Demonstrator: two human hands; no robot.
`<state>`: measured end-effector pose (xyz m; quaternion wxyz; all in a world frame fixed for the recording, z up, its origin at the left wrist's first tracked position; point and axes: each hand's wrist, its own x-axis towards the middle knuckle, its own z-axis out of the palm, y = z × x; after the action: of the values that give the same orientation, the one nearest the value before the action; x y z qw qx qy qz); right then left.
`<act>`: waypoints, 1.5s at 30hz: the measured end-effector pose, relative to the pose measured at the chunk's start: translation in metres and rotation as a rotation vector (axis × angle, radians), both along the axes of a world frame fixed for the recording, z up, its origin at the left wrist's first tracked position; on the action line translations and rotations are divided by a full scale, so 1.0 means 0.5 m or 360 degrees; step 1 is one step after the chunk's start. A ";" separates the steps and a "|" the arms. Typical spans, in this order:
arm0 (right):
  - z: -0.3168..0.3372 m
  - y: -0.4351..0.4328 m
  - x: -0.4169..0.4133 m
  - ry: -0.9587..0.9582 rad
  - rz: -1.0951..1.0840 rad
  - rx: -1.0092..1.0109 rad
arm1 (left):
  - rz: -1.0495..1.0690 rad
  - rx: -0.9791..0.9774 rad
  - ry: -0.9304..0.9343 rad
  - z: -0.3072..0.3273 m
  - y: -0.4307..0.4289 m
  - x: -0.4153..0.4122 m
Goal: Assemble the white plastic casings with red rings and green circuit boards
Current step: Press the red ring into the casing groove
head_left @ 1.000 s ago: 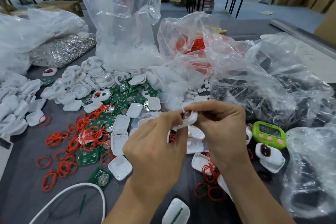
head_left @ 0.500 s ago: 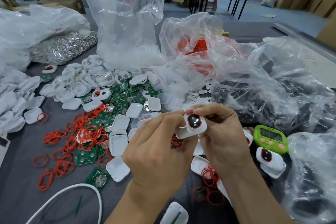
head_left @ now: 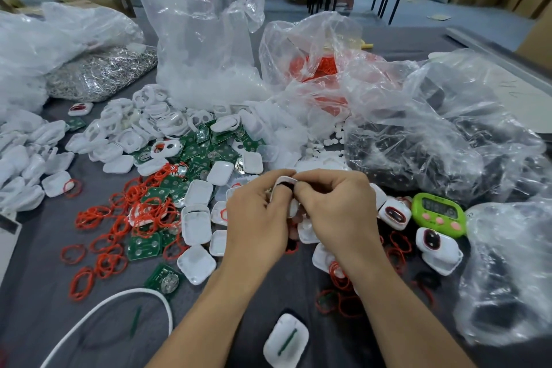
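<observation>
Both hands meet over the middle of the grey table. My left hand (head_left: 257,218) and my right hand (head_left: 334,209) pinch one white casing (head_left: 283,185) between fingers and thumbs; only its top edge and a dark spot show, the rest is hidden by the fingers. Loose white casing halves (head_left: 195,218) lie just left of my hands. Red rings (head_left: 113,227) are scattered further left, mixed with green circuit boards (head_left: 143,248). More green boards (head_left: 209,143) are heaped behind. Two assembled casings (head_left: 439,248) lie to the right.
Clear plastic bags crowd the back and right: one with white parts (head_left: 206,48), one with red rings (head_left: 319,66), one with dark parts (head_left: 418,134). A green timer (head_left: 439,214) sits at right. A white casing with a green stick (head_left: 286,340) and a white cable (head_left: 119,299) lie near me.
The casing, held face-up with its dark round window showing half a second ago, is now turned and mostly covered by my fingers. Both hands have closed tighter together around it.
</observation>
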<state>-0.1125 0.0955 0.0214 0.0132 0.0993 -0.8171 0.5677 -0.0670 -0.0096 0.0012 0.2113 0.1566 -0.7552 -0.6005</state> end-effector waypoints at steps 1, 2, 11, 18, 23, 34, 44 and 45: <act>0.002 -0.001 -0.003 0.0017 -0.0028 0.0016 | -0.0085 0.0097 -0.0037 -0.001 -0.002 -0.001; 0.004 0.001 -0.007 0.0029 -0.0029 0.0032 | -0.0172 0.0163 -0.0058 0.000 -0.005 0.000; 0.045 0.034 -0.144 0.0171 -0.0040 0.0418 | 0.0165 0.0923 -0.0030 0.007 -0.059 -0.016; 0.034 -0.046 -0.276 0.0040 -0.0025 0.1466 | 0.0153 0.1054 0.0045 0.009 -0.067 -0.015; 0.038 -0.063 -0.276 -0.0044 -0.0123 0.1578 | 0.0175 0.1146 0.0074 0.009 -0.075 -0.020; 0.037 -0.038 -0.258 0.0101 -0.0075 0.1734 | 0.0105 0.1107 0.0068 0.006 -0.076 -0.016; 0.049 0.005 -0.253 0.0229 -0.0011 0.1183 | 0.0117 0.1178 0.0077 0.003 -0.074 -0.018; 0.056 0.010 -0.235 0.0240 -0.0014 0.0982 | 0.0124 0.1177 0.0072 0.002 -0.074 -0.019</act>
<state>-0.2301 0.1007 0.0494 0.0455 0.1368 -0.9479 0.2841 -0.0763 -0.0469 0.0022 0.1799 0.2375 -0.4758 -0.8275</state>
